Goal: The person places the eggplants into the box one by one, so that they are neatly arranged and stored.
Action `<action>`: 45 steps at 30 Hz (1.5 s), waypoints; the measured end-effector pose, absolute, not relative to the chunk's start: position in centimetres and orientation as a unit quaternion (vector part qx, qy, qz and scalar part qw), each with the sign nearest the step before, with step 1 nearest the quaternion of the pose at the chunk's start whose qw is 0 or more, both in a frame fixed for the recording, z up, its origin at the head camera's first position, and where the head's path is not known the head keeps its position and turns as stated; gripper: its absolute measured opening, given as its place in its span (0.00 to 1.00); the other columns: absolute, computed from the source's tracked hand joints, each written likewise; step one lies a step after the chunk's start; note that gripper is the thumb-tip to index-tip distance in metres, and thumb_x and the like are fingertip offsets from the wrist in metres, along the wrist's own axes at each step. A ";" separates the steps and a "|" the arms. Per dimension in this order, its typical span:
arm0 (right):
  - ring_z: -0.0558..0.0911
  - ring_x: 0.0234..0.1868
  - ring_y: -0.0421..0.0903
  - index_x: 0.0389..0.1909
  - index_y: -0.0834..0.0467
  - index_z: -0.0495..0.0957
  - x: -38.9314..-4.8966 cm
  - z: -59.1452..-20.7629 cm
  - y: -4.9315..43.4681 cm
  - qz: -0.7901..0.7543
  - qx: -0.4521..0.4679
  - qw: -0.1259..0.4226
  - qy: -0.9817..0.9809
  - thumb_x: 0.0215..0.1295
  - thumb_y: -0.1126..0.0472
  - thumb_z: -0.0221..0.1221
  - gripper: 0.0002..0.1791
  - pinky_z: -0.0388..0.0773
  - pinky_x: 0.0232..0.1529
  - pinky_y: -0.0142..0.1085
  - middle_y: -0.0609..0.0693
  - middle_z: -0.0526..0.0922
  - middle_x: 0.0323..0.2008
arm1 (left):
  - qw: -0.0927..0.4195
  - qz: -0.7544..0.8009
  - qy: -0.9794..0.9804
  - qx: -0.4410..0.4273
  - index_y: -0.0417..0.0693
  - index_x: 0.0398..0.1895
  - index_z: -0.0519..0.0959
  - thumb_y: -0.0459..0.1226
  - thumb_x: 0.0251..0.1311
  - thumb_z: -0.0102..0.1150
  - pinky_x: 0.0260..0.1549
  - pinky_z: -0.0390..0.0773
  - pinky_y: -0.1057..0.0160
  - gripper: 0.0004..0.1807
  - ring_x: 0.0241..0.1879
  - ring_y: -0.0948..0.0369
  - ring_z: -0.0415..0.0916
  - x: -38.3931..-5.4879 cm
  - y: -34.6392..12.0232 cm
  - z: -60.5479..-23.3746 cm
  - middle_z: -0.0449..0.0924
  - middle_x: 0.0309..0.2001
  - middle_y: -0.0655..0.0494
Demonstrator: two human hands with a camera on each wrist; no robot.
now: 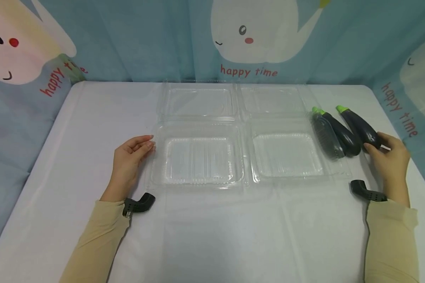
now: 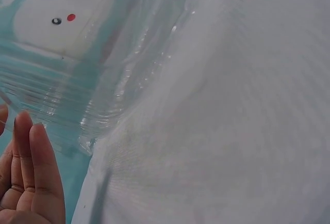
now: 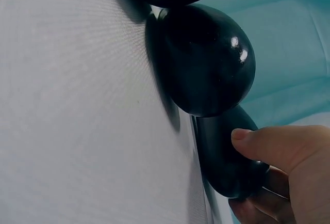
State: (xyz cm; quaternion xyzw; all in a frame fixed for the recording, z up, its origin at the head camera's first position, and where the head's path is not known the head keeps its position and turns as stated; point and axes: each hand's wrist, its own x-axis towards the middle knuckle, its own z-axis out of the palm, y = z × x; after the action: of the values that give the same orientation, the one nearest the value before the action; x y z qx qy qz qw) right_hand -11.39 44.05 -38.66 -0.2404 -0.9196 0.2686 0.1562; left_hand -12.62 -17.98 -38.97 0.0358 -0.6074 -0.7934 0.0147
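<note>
My left hand (image 1: 131, 157) is at the left edge of a clear plastic container (image 1: 156, 157), thumb and fingertips meeting at its thin rim. In the left wrist view, the fingers (image 2: 44, 157) reach up to the ribbed clear plastic (image 2: 51, 105). At the right, my right hand (image 1: 391, 155) grips the rounded dark end of an eggplant (image 1: 361, 125) with a green stem. The right wrist view shows the thumb (image 3: 263, 141) on top of that eggplant (image 3: 221, 146). Two more eggplants lie beside it, a middle one (image 1: 341, 135) and one seen through plastic (image 1: 327, 135).
A second clear container (image 1: 248, 161) lies just right of the first, both with lids folded open toward the back. They rest on a white-covered table (image 1: 216, 236). A blue printed curtain (image 1: 145, 39) rises behind and along both sides.
</note>
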 end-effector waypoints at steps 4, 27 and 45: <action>0.67 0.65 0.43 0.67 0.58 0.63 -11.1 -38.7 43.9 0.276 -0.259 0.153 -0.913 0.66 0.59 0.54 0.29 0.65 0.63 0.29 0.56 0.65 0.66 | 0.013 -0.797 -0.603 0.035 0.36 0.43 0.79 0.28 0.58 0.62 0.38 0.81 0.71 0.10 0.34 0.64 0.80 -12.6 -18.0 -39.0 0.81 0.33 0.54; 0.74 0.53 0.29 0.66 0.53 0.67 -12.1 -38.2 43.9 0.322 -0.289 0.184 -0.883 0.64 0.57 0.57 0.28 0.69 0.57 0.24 0.51 0.69 0.64 | 0.024 -0.804 -0.592 0.051 0.41 0.39 0.82 0.27 0.58 0.60 0.32 0.81 0.72 0.07 0.29 0.64 0.78 -13.2 -17.8 -39.1 0.81 0.31 0.54; 0.77 0.44 0.27 0.62 0.46 0.71 -11.2 -37.6 44.0 0.464 -0.279 0.223 -0.811 0.61 0.61 0.62 0.27 0.70 0.51 0.19 0.42 0.73 0.59 | 0.010 -0.797 -0.602 0.045 0.41 0.41 0.80 0.30 0.59 0.61 0.34 0.81 0.72 0.07 0.33 0.63 0.79 -12.6 -18.0 -39.2 0.81 0.35 0.53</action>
State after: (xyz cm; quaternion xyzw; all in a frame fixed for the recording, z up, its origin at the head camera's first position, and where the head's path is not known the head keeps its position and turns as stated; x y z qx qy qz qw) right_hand -11.18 43.97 -37.55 -0.2788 -0.8106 0.4644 0.2225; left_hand -12.61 -18.04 -39.23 0.0452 -0.6022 -0.7970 0.0101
